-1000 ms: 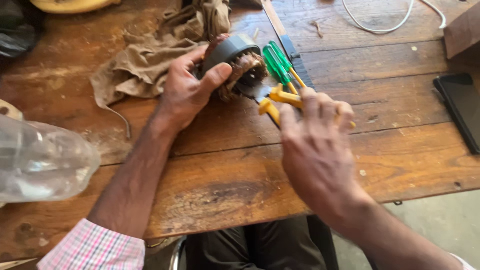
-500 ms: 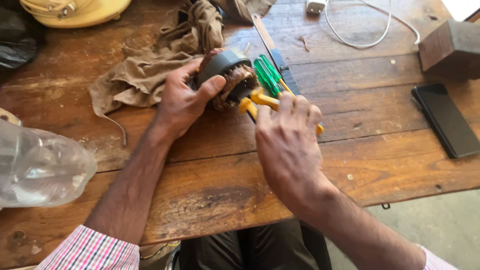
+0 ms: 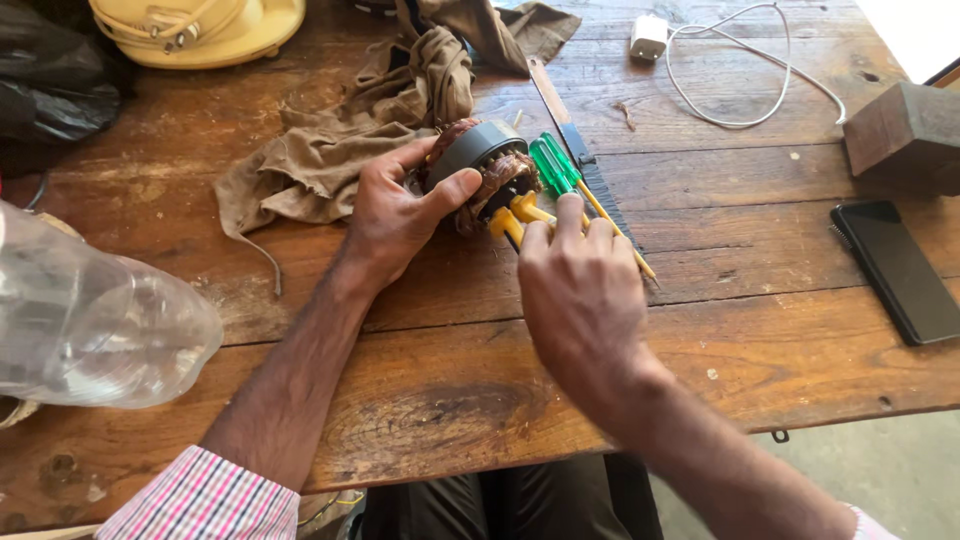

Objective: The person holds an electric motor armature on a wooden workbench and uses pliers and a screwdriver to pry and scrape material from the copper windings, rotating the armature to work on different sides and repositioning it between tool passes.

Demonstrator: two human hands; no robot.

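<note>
My left hand [image 3: 400,215] grips a round motor stator [image 3: 480,160] with a grey ring and brown copper windings, holding it on the wooden table [image 3: 420,400]. My right hand [image 3: 580,290] is closed around yellow-handled pliers [image 3: 510,215], whose nose points into the stator's windings. Two green-handled screwdrivers [image 3: 555,165] lie right beside the stator, their yellow shafts running under my right hand.
A brown rag [image 3: 350,130] lies behind the stator. A clear plastic bottle [image 3: 90,320] is at the left, a yellow helmet [image 3: 200,30] at the back left. A black phone [image 3: 900,270], wooden block [image 3: 905,130] and white charger with cable [image 3: 650,38] sit at the right.
My right hand with the pliers has moved left and up toward the stator. The view has shifted, bringing the helmet and charger into sight.
</note>
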